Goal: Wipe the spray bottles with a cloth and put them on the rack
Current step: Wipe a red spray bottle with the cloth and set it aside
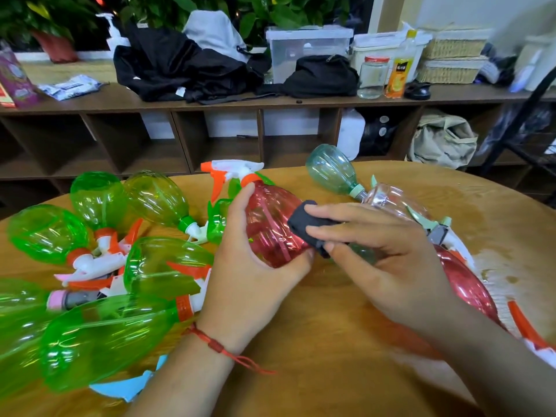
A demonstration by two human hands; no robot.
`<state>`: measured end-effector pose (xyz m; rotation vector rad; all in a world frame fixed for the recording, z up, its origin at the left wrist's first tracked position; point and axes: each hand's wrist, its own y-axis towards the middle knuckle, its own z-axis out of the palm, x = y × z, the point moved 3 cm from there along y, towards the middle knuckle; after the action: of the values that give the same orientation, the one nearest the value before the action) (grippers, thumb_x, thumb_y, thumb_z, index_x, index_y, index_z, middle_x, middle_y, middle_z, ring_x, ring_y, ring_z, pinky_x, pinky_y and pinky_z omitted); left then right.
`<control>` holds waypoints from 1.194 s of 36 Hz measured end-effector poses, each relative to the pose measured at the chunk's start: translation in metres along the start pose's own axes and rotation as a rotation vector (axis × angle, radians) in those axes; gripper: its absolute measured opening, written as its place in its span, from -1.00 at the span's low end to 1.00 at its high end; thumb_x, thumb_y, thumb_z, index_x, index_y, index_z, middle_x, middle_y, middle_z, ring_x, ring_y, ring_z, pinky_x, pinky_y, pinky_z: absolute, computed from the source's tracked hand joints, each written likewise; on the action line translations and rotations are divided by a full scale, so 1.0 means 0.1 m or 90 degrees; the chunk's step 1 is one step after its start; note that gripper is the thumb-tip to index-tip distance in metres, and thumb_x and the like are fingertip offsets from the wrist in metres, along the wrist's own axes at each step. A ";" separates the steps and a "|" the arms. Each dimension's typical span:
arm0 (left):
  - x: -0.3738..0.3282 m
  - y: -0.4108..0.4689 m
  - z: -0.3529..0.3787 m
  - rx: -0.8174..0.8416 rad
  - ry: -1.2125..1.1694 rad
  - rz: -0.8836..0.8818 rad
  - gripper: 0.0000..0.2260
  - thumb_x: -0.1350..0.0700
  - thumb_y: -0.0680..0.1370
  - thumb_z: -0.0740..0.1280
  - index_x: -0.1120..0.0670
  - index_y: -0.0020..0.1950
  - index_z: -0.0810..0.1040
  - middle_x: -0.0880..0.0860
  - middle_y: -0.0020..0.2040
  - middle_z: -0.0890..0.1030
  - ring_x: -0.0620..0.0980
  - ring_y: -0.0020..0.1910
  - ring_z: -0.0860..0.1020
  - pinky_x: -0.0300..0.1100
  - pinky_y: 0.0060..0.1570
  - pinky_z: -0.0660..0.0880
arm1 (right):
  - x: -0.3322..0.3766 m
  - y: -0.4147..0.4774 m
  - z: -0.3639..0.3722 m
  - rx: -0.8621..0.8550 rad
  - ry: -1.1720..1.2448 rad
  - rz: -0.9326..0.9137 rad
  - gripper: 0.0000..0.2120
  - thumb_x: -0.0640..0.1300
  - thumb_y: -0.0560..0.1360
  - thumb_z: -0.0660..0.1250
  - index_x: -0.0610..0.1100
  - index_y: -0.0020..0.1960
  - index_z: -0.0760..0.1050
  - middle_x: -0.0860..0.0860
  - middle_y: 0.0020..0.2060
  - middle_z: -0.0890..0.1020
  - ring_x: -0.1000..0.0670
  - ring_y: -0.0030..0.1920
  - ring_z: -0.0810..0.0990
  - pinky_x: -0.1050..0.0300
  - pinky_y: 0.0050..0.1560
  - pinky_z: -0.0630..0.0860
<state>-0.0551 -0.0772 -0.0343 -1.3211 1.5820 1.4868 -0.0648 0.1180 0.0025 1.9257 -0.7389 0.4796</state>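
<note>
The left hand (246, 266) clamps its grip round the red bottle (270, 224); the right hand (385, 260) pinches a dark cloth (304, 224) against it; green bottles (99, 335) crowd the surface (331, 341).

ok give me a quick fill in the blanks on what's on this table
1. The left hand grips a ____ spray bottle.
2. The right hand presses a dark ____ against it.
3. Its trigger is white and ____.
4. The green bottles lie on the person's ____ side.
Missing: red; cloth; orange; left.
</note>
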 end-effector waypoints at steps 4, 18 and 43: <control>-0.02 0.00 -0.01 0.034 -0.010 0.006 -0.02 0.03 0.35 0.69 -0.22 0.65 0.25 -0.20 0.48 0.51 -0.08 0.44 0.56 0.08 0.39 0.55 | -0.02 0.01 0.00 -0.009 0.042 0.036 -0.75 -0.35 0.58 0.43 -0.15 0.20 0.72 0.04 0.29 0.69 -0.02 0.35 0.64 -0.07 0.36 0.56; -0.22 -0.13 0.08 0.229 0.130 0.128 0.09 -0.07 0.33 0.73 -0.23 0.68 0.13 -0.35 0.55 0.32 -0.19 0.56 0.38 -0.13 0.49 0.43 | -0.14 0.06 -0.11 -0.087 0.358 0.201 -0.70 -0.40 0.63 0.27 -0.15 0.15 0.72 -0.06 0.26 0.71 -0.09 0.36 0.63 0.02 0.28 0.60; -0.05 -0.03 0.01 0.064 -0.056 0.011 -0.02 0.15 0.39 0.69 -0.13 0.67 0.23 -0.06 0.48 0.55 0.01 0.44 0.57 0.15 0.42 0.52 | 0.05 0.01 -0.02 -0.031 0.031 0.009 -0.76 -0.36 0.57 0.41 -0.15 0.15 0.73 0.04 0.24 0.71 -0.07 0.32 0.65 -0.03 0.34 0.55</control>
<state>-0.0509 -0.0745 -0.0311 -1.1728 1.5929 1.4364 -0.0614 0.1180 0.0071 1.8581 -0.7271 0.5105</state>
